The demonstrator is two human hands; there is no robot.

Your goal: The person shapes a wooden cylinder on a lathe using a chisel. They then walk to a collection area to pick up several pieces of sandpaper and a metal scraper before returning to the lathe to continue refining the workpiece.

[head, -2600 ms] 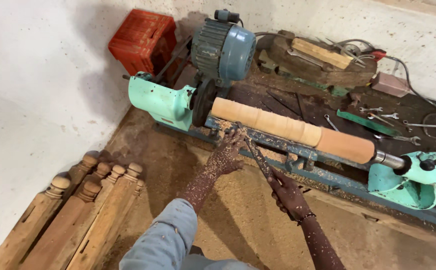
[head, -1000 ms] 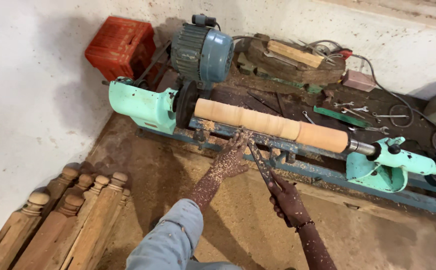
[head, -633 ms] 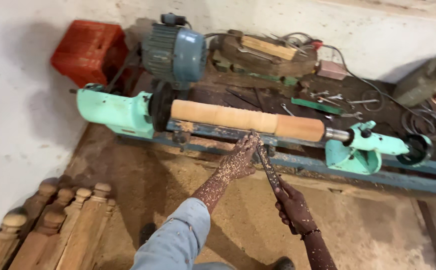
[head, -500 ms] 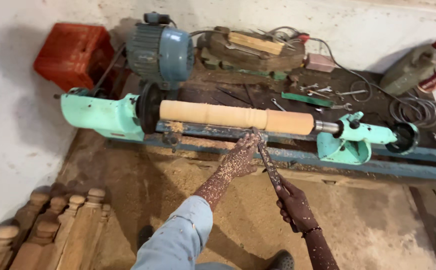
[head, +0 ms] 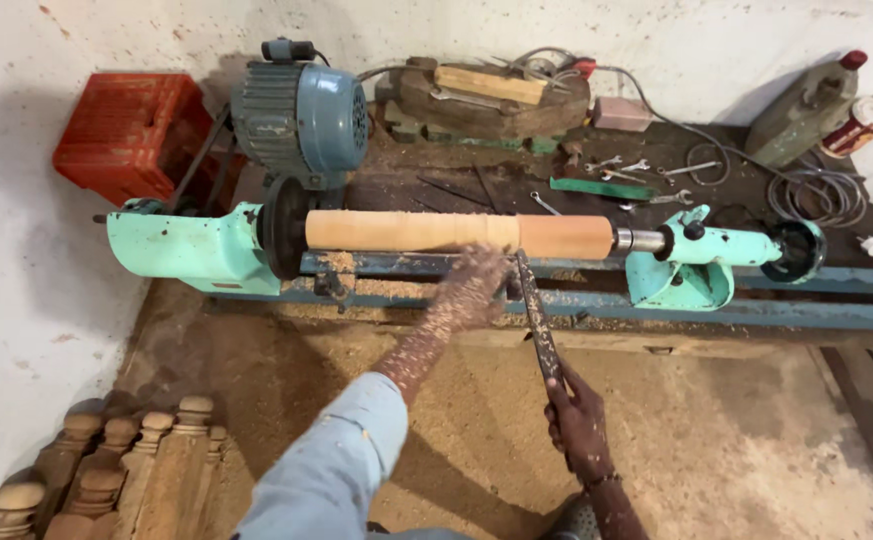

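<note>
Wood cylinder [head: 456, 232], pale and rounded, sits mounted lengthwise on the turquoise lathe [head: 191, 250], between the headstock and the tailstock [head: 691, 265]. Right hand [head: 578, 420] has its grip clamped on the handle of a long chisel [head: 536, 315], whose tip reaches up to the cylinder's underside. Left hand [head: 471, 290], dusted with shavings and blurred, hovers with fingers spread just below the cylinder. Turned wooden posts [head: 106, 475] lie on the sawdust-covered floor [head: 736, 450] at lower left.

Left arm wears a pale blue sleeve [head: 331, 460], pushed up; sawdust coats the left hand [head: 471, 290], forearm, right hand [head: 578, 420] and wrist nearest the lathe [head: 196, 245].
</note>
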